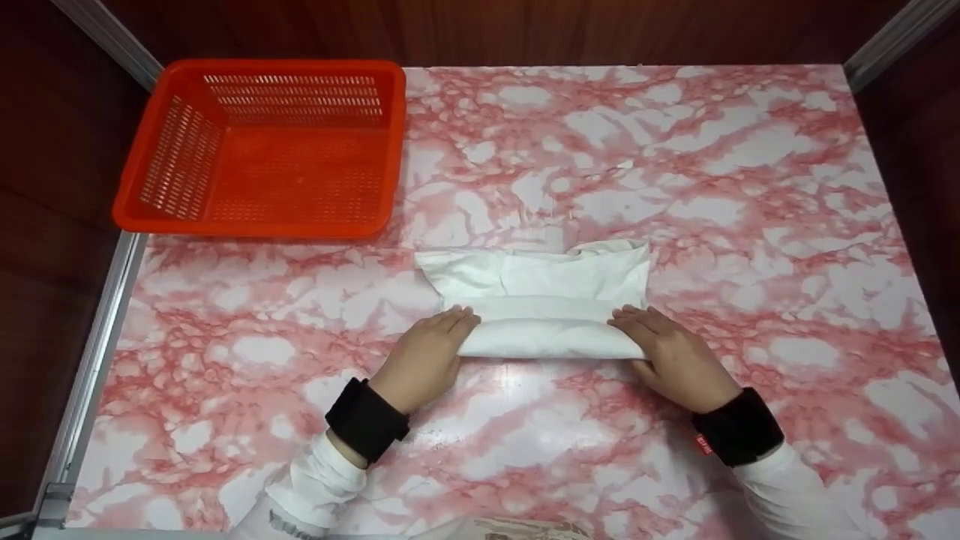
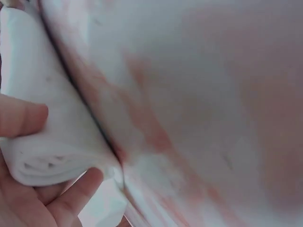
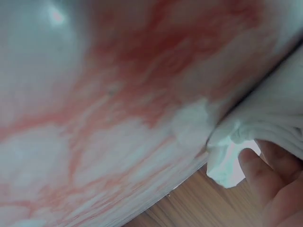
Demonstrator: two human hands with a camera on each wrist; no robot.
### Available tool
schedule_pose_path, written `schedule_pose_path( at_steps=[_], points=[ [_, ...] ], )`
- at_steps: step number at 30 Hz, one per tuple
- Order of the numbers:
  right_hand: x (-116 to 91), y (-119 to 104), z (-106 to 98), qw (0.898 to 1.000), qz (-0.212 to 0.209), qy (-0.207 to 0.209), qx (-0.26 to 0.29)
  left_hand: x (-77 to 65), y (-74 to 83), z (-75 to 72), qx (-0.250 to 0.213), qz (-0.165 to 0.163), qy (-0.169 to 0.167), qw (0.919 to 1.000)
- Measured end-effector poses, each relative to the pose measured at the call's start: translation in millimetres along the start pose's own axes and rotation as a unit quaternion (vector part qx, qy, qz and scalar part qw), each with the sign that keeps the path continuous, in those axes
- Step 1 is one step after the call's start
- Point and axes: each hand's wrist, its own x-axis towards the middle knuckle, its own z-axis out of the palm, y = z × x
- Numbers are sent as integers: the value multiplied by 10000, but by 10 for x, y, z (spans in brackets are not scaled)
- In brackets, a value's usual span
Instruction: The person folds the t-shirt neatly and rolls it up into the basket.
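Note:
A white cloth (image 1: 551, 337) lies on the table, its near part rolled into a thick layered tube and its far part still flat and creased. My left hand (image 1: 431, 356) grips the left end of the roll. In the left wrist view, thumb and fingers (image 2: 78, 194) bend about the spiral end of the white roll (image 2: 57, 118). At the right end, my right hand (image 1: 679, 360) holds the roll from the opposite side. Folded layers of the white cloth (image 3: 279, 104) show beside the right-hand fingers (image 3: 260, 175) in the right wrist view.
An orange-red plastic basket (image 1: 300, 176) with slotted walls stands at the back left, with nothing seen inside. The table (image 1: 712, 210) has a red-and-white marbled top. Dark reddish wood panels (image 1: 487, 30) close off the back and sides.

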Motion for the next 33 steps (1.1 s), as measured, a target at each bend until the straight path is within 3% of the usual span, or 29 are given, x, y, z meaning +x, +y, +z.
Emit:
schedule_pose_path(
  at_steps=[6, 10, 15, 20, 23, 27, 33],
  points=[
    [-41, -69, -118, 9982, 88, -138, 570, -139, 3, -104, -871, -97, 186, 9960],
    [-34, -91, -217, 9945, 134, -352, 976, -154, -36, -176, -1417, -175, 53, 9897],
    [39, -59, -306, 9926, 382, -368, 1093, -36, -111, -248, -1939, -369, 11, 9803],
    [211, 9, -328, 9923, 901, -4, 849, 164, -213, -236, -2424, -786, 527, 9656],
    [320, 69, -282, 9904, 1161, 371, 652, 267, -251, -180, -2459, -1243, 982, 9563],
    [435, 153, -182, 9859, 1429, 778, 402, 390, -267, -90, -2156, -1790, 1455, 9489],
    [533, 203, -60, 9767, 1993, 704, 369, 507, -301, 4, -1370, -2009, 1807, 9530]
  ],
)
